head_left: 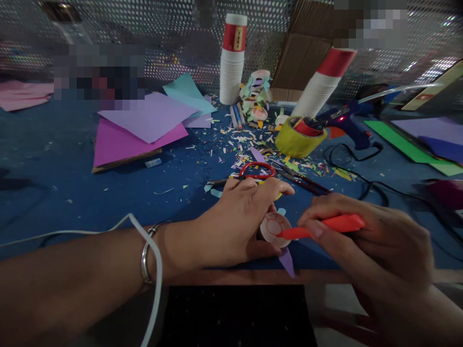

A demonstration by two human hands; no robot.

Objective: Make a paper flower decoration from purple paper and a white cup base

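Note:
My left hand (240, 219) is curled around a small white paper cup (275, 229) lying on its side, its round bottom facing me with red lines drawn on it. My right hand (365, 241) grips a red marker (325, 226) whose tip touches the cup's bottom. Both hands rest near the front edge of the blue table (72, 193). A purple paper scrap (287, 260) lies just below the cup.
Red-handled scissors (257, 171) and dark sticks lie behind my hands among paper scraps. Further back are pink and purple sheets (144, 125), two stacks of paper cups (231, 62), a yellow tape roll (298, 140), a blue glue gun (347, 123) with its black cord, and markers.

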